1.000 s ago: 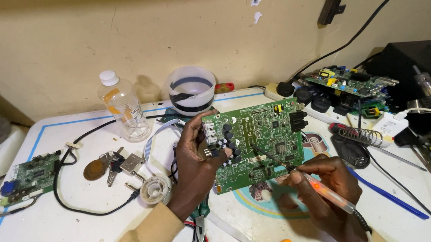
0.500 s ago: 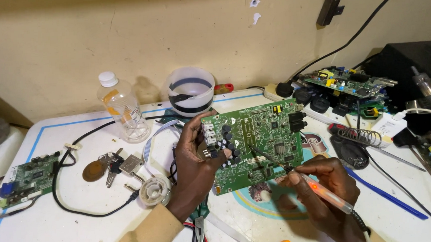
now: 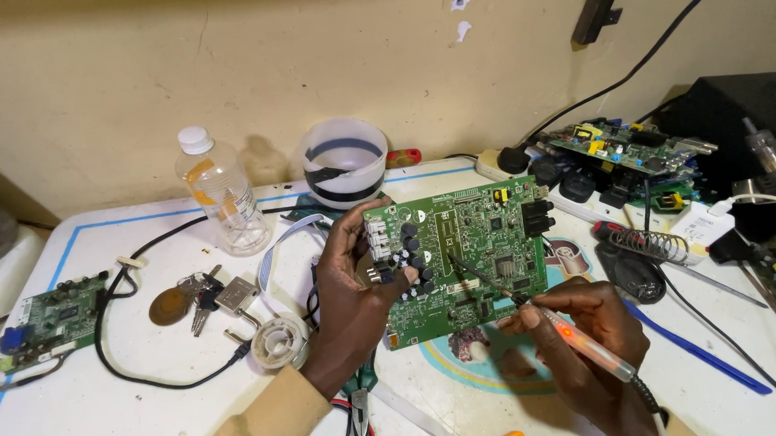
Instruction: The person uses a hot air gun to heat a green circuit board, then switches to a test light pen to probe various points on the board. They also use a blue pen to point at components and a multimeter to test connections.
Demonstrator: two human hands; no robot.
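Green circuit board held tilted above the surface, left edge clamped in left hand fingers. Soldering iron gripped pen-style in right hand, tip now mid-board, formerly at lower edge. Board studded with black capacitors. Behind: clear plastic bottle, near-empty; white tub, contents unseen.

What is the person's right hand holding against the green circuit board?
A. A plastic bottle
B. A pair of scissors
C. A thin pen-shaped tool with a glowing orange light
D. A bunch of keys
C: the right hand grips a thin pen-shaped tool with an orange glow, its tip on the green circuit board that the left hand holds up.
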